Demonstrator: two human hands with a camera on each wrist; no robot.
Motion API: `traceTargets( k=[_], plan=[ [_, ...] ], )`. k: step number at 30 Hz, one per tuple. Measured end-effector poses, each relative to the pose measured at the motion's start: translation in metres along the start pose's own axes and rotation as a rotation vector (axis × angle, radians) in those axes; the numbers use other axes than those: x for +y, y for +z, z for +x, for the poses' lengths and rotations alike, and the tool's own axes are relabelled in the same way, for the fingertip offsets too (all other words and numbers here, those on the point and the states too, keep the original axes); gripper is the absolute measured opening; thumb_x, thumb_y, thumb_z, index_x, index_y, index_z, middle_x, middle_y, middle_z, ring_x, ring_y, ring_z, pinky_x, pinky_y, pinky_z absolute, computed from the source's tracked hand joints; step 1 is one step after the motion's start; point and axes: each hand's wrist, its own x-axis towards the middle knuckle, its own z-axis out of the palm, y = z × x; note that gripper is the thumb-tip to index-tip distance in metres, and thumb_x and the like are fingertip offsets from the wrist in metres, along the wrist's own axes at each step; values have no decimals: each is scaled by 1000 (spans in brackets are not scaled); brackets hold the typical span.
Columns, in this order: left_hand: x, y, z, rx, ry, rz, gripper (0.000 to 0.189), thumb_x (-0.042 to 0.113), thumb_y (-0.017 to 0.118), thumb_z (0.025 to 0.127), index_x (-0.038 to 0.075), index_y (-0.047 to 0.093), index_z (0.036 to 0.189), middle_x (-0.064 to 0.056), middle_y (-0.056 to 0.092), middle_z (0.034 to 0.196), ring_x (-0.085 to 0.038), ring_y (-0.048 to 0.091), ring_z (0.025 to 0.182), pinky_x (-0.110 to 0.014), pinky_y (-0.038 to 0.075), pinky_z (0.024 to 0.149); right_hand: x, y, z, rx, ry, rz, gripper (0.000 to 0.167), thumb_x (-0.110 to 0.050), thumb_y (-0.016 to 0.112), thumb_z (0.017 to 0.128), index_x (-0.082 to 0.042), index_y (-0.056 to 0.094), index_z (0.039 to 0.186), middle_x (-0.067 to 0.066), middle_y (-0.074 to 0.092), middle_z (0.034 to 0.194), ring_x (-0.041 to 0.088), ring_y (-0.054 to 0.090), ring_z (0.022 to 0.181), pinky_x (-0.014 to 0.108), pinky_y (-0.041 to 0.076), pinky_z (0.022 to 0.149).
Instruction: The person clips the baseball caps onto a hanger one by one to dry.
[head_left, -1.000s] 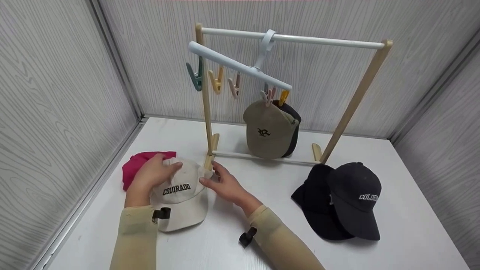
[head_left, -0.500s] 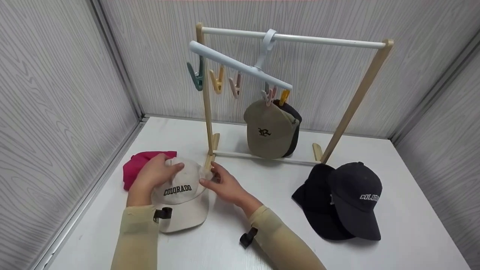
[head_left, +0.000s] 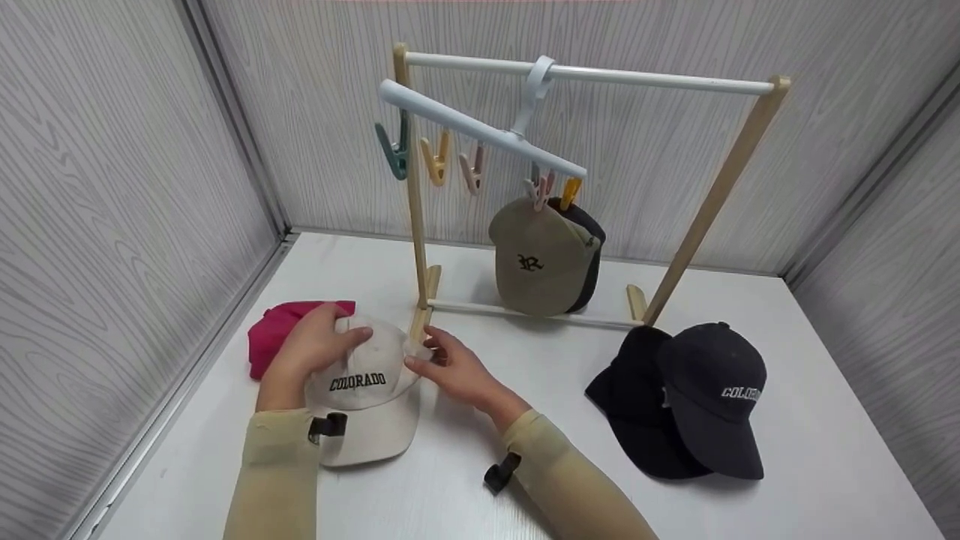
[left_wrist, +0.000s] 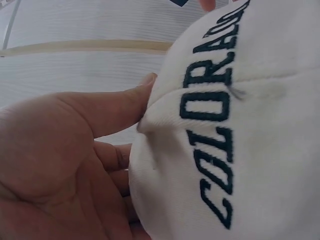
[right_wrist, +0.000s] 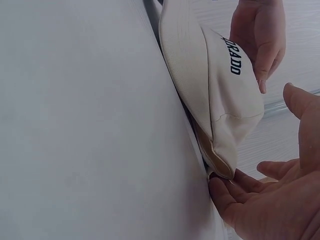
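Observation:
A white baseball cap [head_left: 375, 427] lettered COLORADO lies brim toward me on the white table's left side. My left hand [head_left: 319, 341] holds its crown from above, thumb across the top; the other fingers are partly hidden behind the fabric in the left wrist view. At the cap's right rear edge, my right hand [head_left: 461, 371] touches the rim with its fingertips. In the right wrist view its thumb [right_wrist: 298, 102] stands apart from the cap. Just behind the left hand lies a pink cap [head_left: 274, 337], partly covered.
A wood-and-white rack [head_left: 697, 202] stands at the back. From it hangs a hanger [head_left: 457, 124] with several clothespins, holding a khaki cap [head_left: 536, 281] and a dark cap [head_left: 592, 225] behind it. A navy cap [head_left: 712, 375] overlaps a black cap [head_left: 637, 405] at right.
My right hand has shifted very slightly to the right along with the cap's edge. The left hand keeps its place on the crown.

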Motion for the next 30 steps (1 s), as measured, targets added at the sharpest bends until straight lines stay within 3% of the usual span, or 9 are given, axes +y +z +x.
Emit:
traceTargets(
  k=[7, 15, 30],
  plan=[
    [5, 1, 0, 3, 55, -46, 61, 37, 76, 106, -8, 58, 144, -27, 65, 140, -44, 61, 130, -65, 46, 116, 1, -2, 0, 11, -26, -14, 87, -52, 73, 106, -5, 41, 171, 14, 61, 154, 29, 60, 138, 50, 50, 115],
    [9, 6, 0, -13, 107, -71, 54, 35, 72, 108, -6, 62, 142, -27, 66, 141, -43, 61, 133, -65, 46, 116, 1, -3, 0, 14, -26, -30, 84, -55, 73, 105, -7, 46, 168, 18, 58, 161, 34, 53, 151, 51, 44, 123],
    [20, 20, 4, -55, 165, -128, 44, 30, 73, 108, -3, 66, 137, -22, 69, 135, -38, 63, 126, -60, 51, 112, -1, -4, 0, 45, -24, -37, 71, -54, 74, 106, -10, 58, 160, 10, 61, 159, 27, 53, 152, 47, 41, 125]
  ],
)
